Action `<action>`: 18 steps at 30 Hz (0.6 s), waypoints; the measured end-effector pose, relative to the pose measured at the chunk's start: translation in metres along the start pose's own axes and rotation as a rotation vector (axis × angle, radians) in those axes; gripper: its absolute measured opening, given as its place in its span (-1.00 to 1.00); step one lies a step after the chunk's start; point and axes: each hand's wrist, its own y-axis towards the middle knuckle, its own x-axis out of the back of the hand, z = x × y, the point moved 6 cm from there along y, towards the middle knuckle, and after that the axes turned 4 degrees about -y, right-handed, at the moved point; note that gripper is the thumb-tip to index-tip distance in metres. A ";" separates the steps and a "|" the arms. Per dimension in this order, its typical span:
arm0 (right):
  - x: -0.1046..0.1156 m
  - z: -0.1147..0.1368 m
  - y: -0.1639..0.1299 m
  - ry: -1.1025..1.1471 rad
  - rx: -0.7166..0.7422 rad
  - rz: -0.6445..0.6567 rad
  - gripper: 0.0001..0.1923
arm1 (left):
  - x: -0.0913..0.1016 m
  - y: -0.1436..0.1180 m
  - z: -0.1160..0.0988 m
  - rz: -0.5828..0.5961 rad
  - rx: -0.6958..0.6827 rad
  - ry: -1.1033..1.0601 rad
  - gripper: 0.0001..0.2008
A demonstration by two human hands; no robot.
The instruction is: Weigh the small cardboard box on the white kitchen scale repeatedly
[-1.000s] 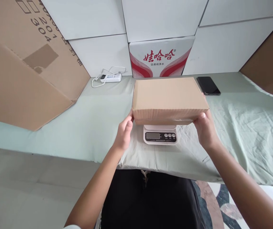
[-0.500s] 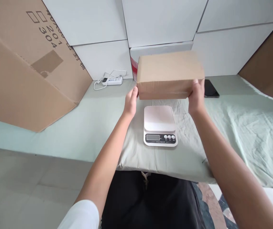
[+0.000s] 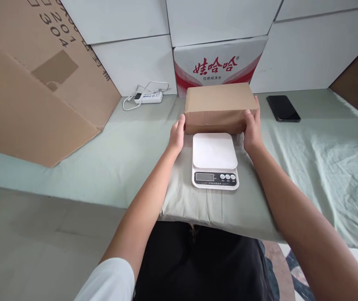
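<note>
A closed brown cardboard box (image 3: pixel 219 100) is gripped at both ends, just behind a white kitchen scale (image 3: pixel 214 150). My left hand (image 3: pixel 177 131) closes on its left end, thumb at the front corner. On the other end, my right hand (image 3: pixel 252 125) has its thumb on the front face and fingers behind the right side. The box's underside is hidden, but it looks level and at or very near the cloth. The scale's plate is bare and its display looks blank.
A white carton with red lettering (image 3: pixel 214 65) stands behind the box against white panels. A black phone (image 3: pixel 283 108) lies to the right. A white device with a cable (image 3: pixel 149 97) is at the back left. A large cardboard carton (image 3: pixel 50 104) leans at the left. Green cloth (image 3: pixel 128 150) covers the table.
Both hands have lowered the brown box behind the scale, and it is more level. The red lettering on the carton behind and the whole phone have come into view. The camera view has shifted slightly.
</note>
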 end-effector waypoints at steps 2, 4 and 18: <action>0.008 -0.006 0.000 0.074 -0.102 0.010 0.10 | 0.010 0.003 0.001 -0.045 0.000 0.017 -0.03; 0.023 -0.016 0.002 0.121 -0.186 0.016 0.08 | 0.027 0.009 -0.001 -0.115 0.002 0.032 0.03; 0.021 -0.010 -0.012 0.077 -0.135 0.019 0.04 | 0.026 0.017 0.006 -0.051 0.065 0.046 -0.01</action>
